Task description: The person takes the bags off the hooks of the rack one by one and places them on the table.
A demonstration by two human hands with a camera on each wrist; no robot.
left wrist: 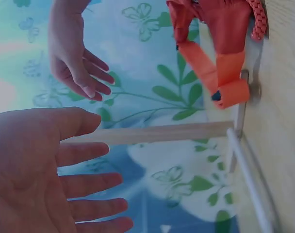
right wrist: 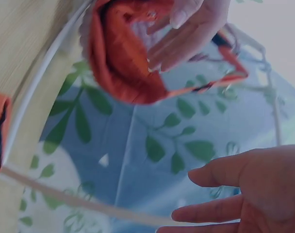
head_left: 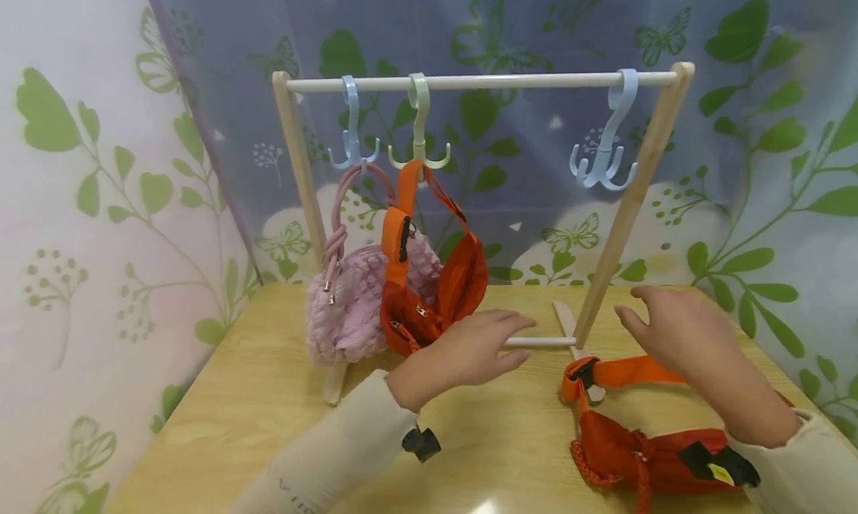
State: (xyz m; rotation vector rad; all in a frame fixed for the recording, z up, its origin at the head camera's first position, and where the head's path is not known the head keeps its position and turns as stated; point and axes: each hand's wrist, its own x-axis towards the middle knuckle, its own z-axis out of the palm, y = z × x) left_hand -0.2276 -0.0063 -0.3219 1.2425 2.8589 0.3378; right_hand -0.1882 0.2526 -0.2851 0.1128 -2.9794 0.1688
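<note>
My left hand (head_left: 465, 350) is held out in front of a red-orange waist bag (head_left: 462, 275), its fingers extended with nothing in them. That bag hangs by its orange strap from a green hook (head_left: 419, 119). Beside it, a pink puffy handbag (head_left: 348, 305) hangs from a blue hook (head_left: 351, 127). Over the right of the table hovers my right hand (head_left: 690, 335), loosely spread and empty in the right wrist view. Below it a second red-orange waist bag (head_left: 617, 439) lies on the table, its orange strap partly behind my right forearm.
A wooden rack (head_left: 623, 223) with a white top rail (head_left: 523, 81) stands on the wooden table (head_left: 221, 395). Another blue hook (head_left: 606, 149) hangs bare at the rail's right end. Behind is a leaf-patterned curtain (head_left: 536, 22).
</note>
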